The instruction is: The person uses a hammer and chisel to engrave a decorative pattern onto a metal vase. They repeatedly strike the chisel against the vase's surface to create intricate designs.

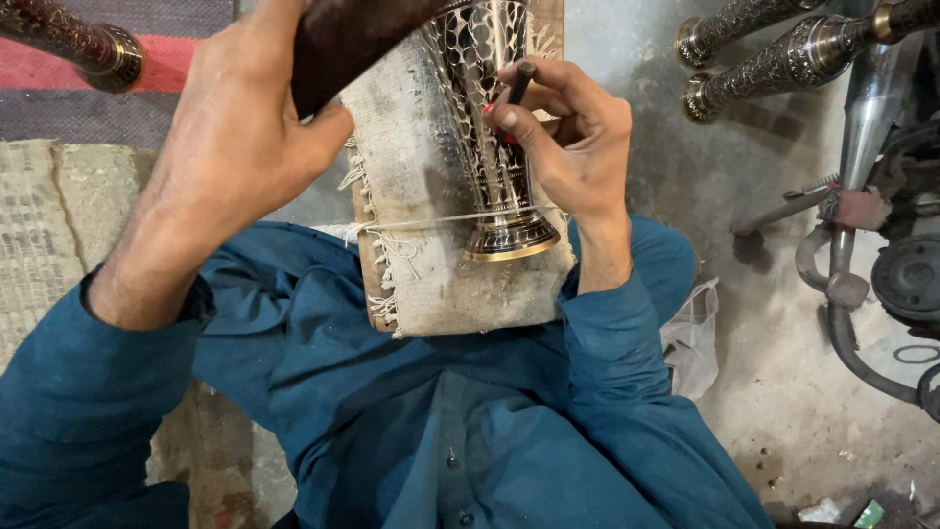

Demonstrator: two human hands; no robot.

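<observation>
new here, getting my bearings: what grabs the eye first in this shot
At top centre a shiny engraved metal vase lies on a cloth-wrapped board across the lap. The right hand holds a thin dark tool to it; the left hand grips a dark wooden piece.

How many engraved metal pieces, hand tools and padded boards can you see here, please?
Engraved metal pieces: 4 (vase on the board, one top left, two top right)
Tools: 2 (mallet, chisel)
Padded board: 1
Total: 7
</observation>
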